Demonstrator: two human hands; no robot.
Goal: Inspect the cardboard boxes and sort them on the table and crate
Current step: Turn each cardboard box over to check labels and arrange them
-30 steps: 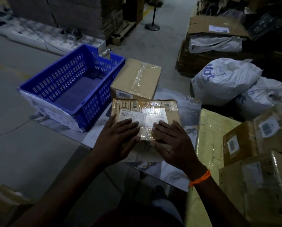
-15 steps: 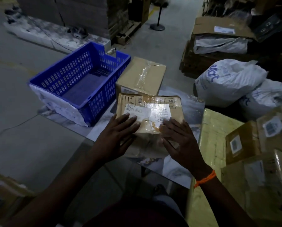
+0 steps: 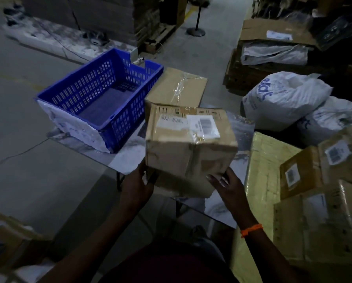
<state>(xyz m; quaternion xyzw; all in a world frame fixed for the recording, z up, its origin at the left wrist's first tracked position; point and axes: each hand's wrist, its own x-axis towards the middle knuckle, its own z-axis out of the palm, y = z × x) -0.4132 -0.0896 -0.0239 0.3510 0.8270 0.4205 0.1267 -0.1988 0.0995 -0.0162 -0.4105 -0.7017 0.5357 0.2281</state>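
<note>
A taped cardboard box [image 3: 189,152] with two white labels on top is lifted above the table [image 3: 128,158]. My left hand [image 3: 137,184] grips its lower left edge and my right hand [image 3: 227,186] grips its lower right corner from beneath. Just behind it a second cardboard box [image 3: 177,88] lies on the table. The blue slotted crate [image 3: 89,99] stands at the table's left end, with nothing visible inside it.
A yellowish wrapped package [image 3: 267,172] and several stacked labelled boxes [image 3: 322,211] crowd the right. White sacks [image 3: 283,99] lie on the floor beyond. Pallets with cartons [image 3: 273,48] and a post stand [image 3: 196,30] are farther back. Another box [image 3: 9,244] is at lower left.
The box lay flat on the table under both palms. Now both hands have moved to its lower edges and raised it toward me.
</note>
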